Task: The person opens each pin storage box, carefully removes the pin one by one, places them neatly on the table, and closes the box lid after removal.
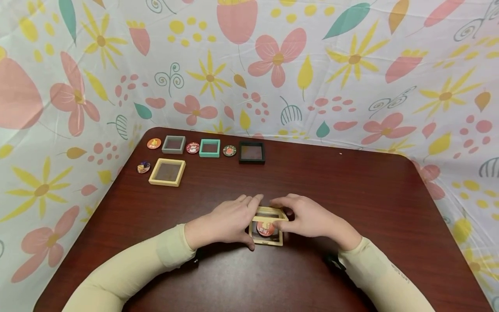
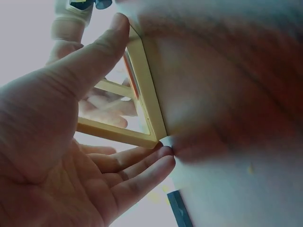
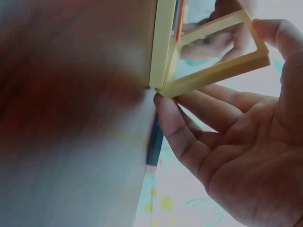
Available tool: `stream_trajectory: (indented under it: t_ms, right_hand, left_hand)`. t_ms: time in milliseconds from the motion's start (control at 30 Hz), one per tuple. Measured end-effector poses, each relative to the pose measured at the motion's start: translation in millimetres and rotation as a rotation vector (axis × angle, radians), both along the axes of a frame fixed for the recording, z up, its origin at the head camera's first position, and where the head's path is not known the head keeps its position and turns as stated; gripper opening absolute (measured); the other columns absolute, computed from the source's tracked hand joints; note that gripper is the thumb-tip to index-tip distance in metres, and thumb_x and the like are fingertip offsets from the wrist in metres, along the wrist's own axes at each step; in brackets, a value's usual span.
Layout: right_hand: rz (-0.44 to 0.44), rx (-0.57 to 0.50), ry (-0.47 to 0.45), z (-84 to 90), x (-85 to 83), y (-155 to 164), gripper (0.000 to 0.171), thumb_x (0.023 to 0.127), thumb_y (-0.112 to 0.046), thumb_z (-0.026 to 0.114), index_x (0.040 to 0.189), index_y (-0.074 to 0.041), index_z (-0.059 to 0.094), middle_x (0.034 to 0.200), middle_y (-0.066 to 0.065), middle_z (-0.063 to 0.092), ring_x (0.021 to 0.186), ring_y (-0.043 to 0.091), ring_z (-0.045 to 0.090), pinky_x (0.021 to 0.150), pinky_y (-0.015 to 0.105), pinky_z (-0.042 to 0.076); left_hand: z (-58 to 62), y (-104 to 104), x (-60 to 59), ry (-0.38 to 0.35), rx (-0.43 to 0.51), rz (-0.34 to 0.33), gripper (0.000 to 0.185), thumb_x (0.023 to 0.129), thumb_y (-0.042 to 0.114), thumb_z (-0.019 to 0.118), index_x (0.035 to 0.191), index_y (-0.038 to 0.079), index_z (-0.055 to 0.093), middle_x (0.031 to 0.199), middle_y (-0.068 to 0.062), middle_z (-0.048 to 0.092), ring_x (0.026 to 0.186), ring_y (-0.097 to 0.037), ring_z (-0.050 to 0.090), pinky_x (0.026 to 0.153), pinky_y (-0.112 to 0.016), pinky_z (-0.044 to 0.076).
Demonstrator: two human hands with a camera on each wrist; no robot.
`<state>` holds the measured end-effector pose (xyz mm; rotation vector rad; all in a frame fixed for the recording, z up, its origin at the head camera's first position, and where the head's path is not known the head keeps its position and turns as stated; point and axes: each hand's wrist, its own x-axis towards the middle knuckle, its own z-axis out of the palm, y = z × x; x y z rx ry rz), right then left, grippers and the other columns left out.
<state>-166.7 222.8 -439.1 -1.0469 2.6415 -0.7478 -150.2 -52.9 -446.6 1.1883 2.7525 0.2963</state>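
Observation:
A pale yellow hinged display frame (image 1: 269,243) with clear film windows lies on the table with its lid (image 3: 215,75) tilted up from the hinge at the far end. On the film of the lower half sits a round orange badge (image 1: 264,227), partly covered by the lid. My left hand (image 1: 228,221) holds the frame's left side, thumb at the near corner and fingertips by the hinge. With my right hand (image 1: 309,215) I grip the lid, the thumb on its raised near edge and the fingers at the far right corner.
Along the back left stand a grey frame (image 1: 173,151), a teal frame (image 1: 209,154) and a black frame (image 1: 251,161), with round badges (image 1: 229,151) between them. A larger yellow frame (image 1: 164,183) lies in front, beside a dark badge (image 1: 143,167). Patterned cloth (image 1: 241,86) hangs behind the table.

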Motion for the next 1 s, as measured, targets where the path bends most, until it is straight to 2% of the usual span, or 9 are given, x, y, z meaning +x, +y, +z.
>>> stream_trajectory:
  t_ms: [133, 200, 367, 467, 533, 633, 767, 1000]
  right_hand:
    - [-0.020, -0.064, -0.090, -0.2, -6.8, 7, 0.053, 0.102, -0.030, 0.078, 0.146, -0.002, 0.069, 0.126, 0.003, 0.077, 0.095, 0.007, 0.073, 0.085, 0.035, 0.062]
    - [-0.028, -0.092, -0.131, 0.0, -9.5, 10, 0.051, 0.104, -0.031, 0.077, 0.145, -0.001, 0.069, 0.124, 0.003, 0.079, 0.091, 0.008, 0.075, 0.083, 0.036, 0.062]
    - [-0.089, -0.103, -0.167, -2.5, -14.8, 13, 0.046, 0.108, -0.037, 0.072, 0.143, -0.006, 0.072, 0.105, -0.006, 0.080, 0.085, 0.006, 0.070, 0.079, 0.031, 0.055]
    - [-0.141, -0.102, -0.195, -3.5, -16.4, 14, 0.044, 0.111, -0.039, 0.068, 0.142, -0.008, 0.073, 0.088, -0.004, 0.077, 0.079, 0.013, 0.070, 0.075, 0.031, 0.052]
    - [-0.165, -0.109, -0.224, -3.0, -16.6, 13, 0.045, 0.112, -0.041, 0.066, 0.142, -0.008, 0.073, 0.082, -0.002, 0.075, 0.075, 0.018, 0.071, 0.072, 0.032, 0.052]
    - [-0.181, -0.126, -0.252, -3.4, -16.8, 12, 0.046, 0.114, -0.042, 0.064, 0.141, -0.007, 0.073, 0.091, -0.001, 0.078, 0.078, 0.020, 0.074, 0.070, 0.032, 0.054]
    - [-0.189, -0.152, -0.260, -5.6, -17.3, 12, 0.044, 0.116, -0.041, 0.060, 0.139, -0.006, 0.074, 0.107, -0.003, 0.081, 0.083, 0.019, 0.076, 0.075, 0.033, 0.060]
    - [-0.212, -0.195, -0.254, -7.3, -17.6, 9, 0.044, 0.117, -0.041, 0.057, 0.143, -0.008, 0.071, 0.111, 0.000, 0.082, 0.079, 0.019, 0.075, 0.075, 0.037, 0.062]
  left_hand:
    - [-1.6, -1, 0.1, 0.008, 0.036, -0.001, 0.147, 0.070, 0.065, 0.101, 0.173, -0.001, 0.020, 0.143, -0.015, 0.067, 0.127, -0.028, 0.065, 0.089, -0.041, 0.063]
    - [-2.4, -1, 0.4, 0.011, 0.051, 0.003, 0.151, 0.070, 0.063, 0.103, 0.175, 0.000, 0.013, 0.136, -0.012, 0.070, 0.124, -0.027, 0.066, 0.085, -0.040, 0.063]
    - [-3.0, 0, 1.1, 0.015, 0.090, 0.012, 0.161, 0.068, 0.059, 0.105, 0.178, 0.005, 0.000, 0.127, -0.007, 0.072, 0.117, -0.024, 0.067, 0.081, -0.039, 0.062]
    - [-3.0, 1, 0.9, 0.018, 0.102, 0.009, 0.163, 0.067, 0.057, 0.106, 0.178, 0.007, -0.003, 0.125, -0.008, 0.071, 0.114, -0.025, 0.067, 0.082, -0.039, 0.062]
    - [-2.8, 2, 1.0, 0.017, 0.099, 0.008, 0.164, 0.067, 0.057, 0.107, 0.178, 0.008, -0.004, 0.123, -0.008, 0.071, 0.112, -0.024, 0.067, 0.081, -0.038, 0.062]
    - [-2.9, 2, 1.0, 0.013, 0.090, 0.011, 0.164, 0.067, 0.057, 0.107, 0.179, 0.010, -0.004, 0.122, -0.007, 0.070, 0.110, -0.024, 0.066, 0.079, -0.037, 0.061]
    - [-2.9, 2, 1.0, 0.008, 0.079, 0.014, 0.165, 0.066, 0.057, 0.107, 0.179, 0.013, -0.006, 0.124, -0.008, 0.070, 0.111, -0.025, 0.065, 0.077, -0.038, 0.062]
    - [-5.3, 1, 0.2, 0.001, 0.073, 0.018, 0.166, 0.066, 0.060, 0.106, 0.179, 0.014, -0.007, 0.132, -0.010, 0.070, 0.116, -0.026, 0.065, 0.080, -0.039, 0.063]
